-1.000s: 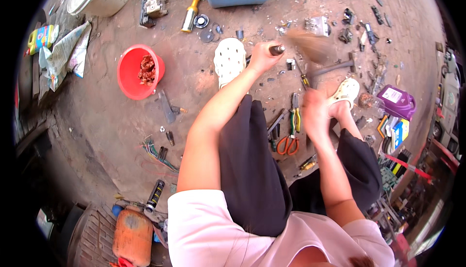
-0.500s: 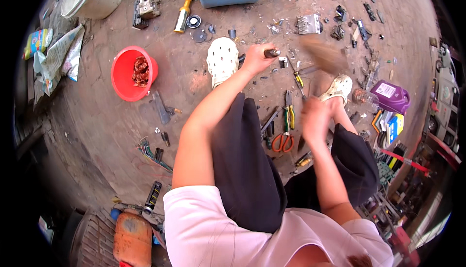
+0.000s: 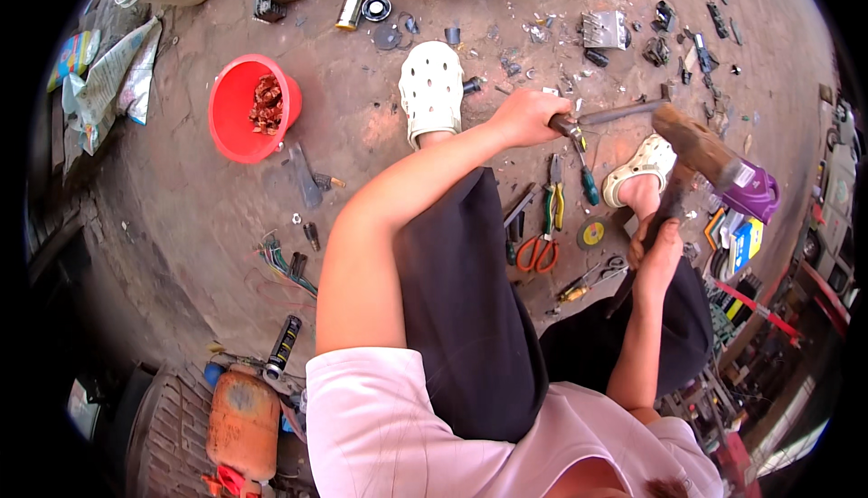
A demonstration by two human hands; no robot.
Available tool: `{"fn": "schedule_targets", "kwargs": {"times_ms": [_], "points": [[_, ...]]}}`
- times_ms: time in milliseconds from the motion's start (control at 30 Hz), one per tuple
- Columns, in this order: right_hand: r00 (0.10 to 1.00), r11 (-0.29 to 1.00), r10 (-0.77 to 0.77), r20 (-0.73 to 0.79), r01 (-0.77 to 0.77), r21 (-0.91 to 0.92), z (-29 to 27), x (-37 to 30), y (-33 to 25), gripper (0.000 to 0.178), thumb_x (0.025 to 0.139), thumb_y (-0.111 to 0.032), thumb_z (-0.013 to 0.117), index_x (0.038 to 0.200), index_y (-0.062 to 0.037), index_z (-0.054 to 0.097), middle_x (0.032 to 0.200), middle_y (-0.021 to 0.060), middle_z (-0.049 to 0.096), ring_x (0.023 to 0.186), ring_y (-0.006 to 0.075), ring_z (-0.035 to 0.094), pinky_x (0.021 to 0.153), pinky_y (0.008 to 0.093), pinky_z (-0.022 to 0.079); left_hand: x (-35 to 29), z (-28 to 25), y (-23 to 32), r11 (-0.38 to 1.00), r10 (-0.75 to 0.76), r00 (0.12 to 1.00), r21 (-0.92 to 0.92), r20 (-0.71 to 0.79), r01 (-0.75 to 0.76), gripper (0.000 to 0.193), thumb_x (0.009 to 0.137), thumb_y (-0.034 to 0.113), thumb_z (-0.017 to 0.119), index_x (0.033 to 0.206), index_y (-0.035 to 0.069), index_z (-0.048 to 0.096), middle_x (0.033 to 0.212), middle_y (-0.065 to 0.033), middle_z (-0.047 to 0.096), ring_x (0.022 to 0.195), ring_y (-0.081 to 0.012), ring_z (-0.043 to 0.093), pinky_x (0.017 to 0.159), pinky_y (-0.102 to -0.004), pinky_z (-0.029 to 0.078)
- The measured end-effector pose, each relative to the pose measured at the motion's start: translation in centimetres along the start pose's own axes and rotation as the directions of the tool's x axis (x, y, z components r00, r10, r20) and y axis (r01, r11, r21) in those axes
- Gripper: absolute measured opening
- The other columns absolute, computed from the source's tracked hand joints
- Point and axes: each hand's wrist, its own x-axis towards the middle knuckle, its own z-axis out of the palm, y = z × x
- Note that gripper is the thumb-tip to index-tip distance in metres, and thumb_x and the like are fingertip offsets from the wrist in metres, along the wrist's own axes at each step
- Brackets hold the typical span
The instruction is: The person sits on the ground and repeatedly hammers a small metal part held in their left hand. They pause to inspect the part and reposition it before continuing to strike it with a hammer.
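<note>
Head view: left hand (image 3: pixel 524 116) fingers clenched on a metal rod (image 3: pixel 615 113) held level above the floor (image 3: pixel 181 218), right hand (image 3: pixel 658 254) grasping a raised hammer (image 3: pixel 696 150); striking evidently unfinished, rod not visibly altered.

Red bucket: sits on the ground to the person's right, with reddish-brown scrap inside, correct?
Not quite. The head view shows the red bucket on the person's left, beyond the white clog, not on the right. The rest holds: it stands on the ground and holds reddish-brown scrap.
</note>
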Motion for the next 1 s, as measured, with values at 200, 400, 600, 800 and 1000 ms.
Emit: {"fn": "schedule_targets", "kwargs": {"times_ms": [200, 400, 600, 800, 1000], "points": [[0.967, 0.968, 0.247, 0.068, -0.249, 0.027, 1.9, -0.3, 3.3, 0.051, 0.097, -0.051, 0.036, 0.069, -0.0076, 0.041, 0.051, -0.0033, 0.034, 0.039, 0.0050, 0.031, 0.037, 0.0208, 0.022, -0.2, 0.0, -0.6, 0.999, -0.042, 0.995, -0.001, -0.085, 0.042, 0.027, 0.078, 0.027, 0.068, 0.071, 0.007, 0.051, 0.065, -0.0118, 0.055, 0.062, -0.0330, 0.057, 0.053, -0.0415, 0.042], [0.946, 0.943, 0.322, -0.042, -0.324, -0.072, 5.0, 0.9, 9.4, 0.050, 0.097, -0.042, 0.044, 0.066, -0.0027, 0.051, 0.054, -0.0035, 0.041, 0.049, 0.0055, 0.039, 0.045, 0.0231, 0.031, -0.8, -0.2, -0.8, 0.982, -0.187, 0.965, 0.026, 0.186, 0.186, 0.022, 0.074, 0.024, 0.069, 0.079, 0.006, 0.057, 0.069, -0.0139, 0.059, 0.068, -0.0342, 0.059, 0.058, -0.0417, 0.045], [0.941, 0.856, 0.287, -0.178, -0.335, -0.394, 8.6, 1.7, 15.5, 0.047, 0.091, -0.042, 0.054, 0.077, 0.0029, 0.060, 0.059, 0.0161, 0.055, 0.056, 0.0297, 0.054, 0.056, 0.0400, 0.043, -2.3, 2.2, -0.4, 0.912, -0.383, 0.798, 0.052, 0.464, 0.408, 0.026, 0.071, 0.018, 0.069, 0.087, 0.002, 0.057, 0.076, -0.0197, 0.061, 0.075, -0.0375, 0.061, 0.064, -0.0416, 0.047], [0.933, 0.800, 0.253, -0.257, -0.350, -0.486, 9.6, 3.5, 16.5, 0.035, 0.082, -0.033, 0.065, 0.094, -0.0003, 0.062, 0.074, 0.0215, 0.063, 0.072, 0.0406, 0.061, 0.064, 0.0467, 0.047, -4.8, 5.0, -1.2, 0.926, -0.361, 0.658, 0.171, 0.661, 0.337, 0.026, 0.071, 0.013, 0.067, 0.087, 0.000, 0.053, 0.085, -0.0198, 0.062, 0.085, -0.0380, 0.061, 0.072, -0.0427, 0.048], [0.923, 0.877, 0.210, -0.321, -0.324, -0.356, 9.1, 4.0, 19.2, 0.031, 0.078, -0.016, 0.068, 0.104, -0.0015, 0.060, 0.089, 0.0197, 0.064, 0.081, 0.0389, 0.061, 0.071, 0.0434, 0.048, -3.5, 3.7, -1.0, 0.972, -0.220, 0.643, 0.220, 0.733, 0.082, 0.032, 0.070, 0.026, 0.074, 0.090, 0.004, 0.061, 0.081, -0.0120, 0.058, 0.085, -0.0320, 0.057, 0.079, -0.0409, 0.046]]}}
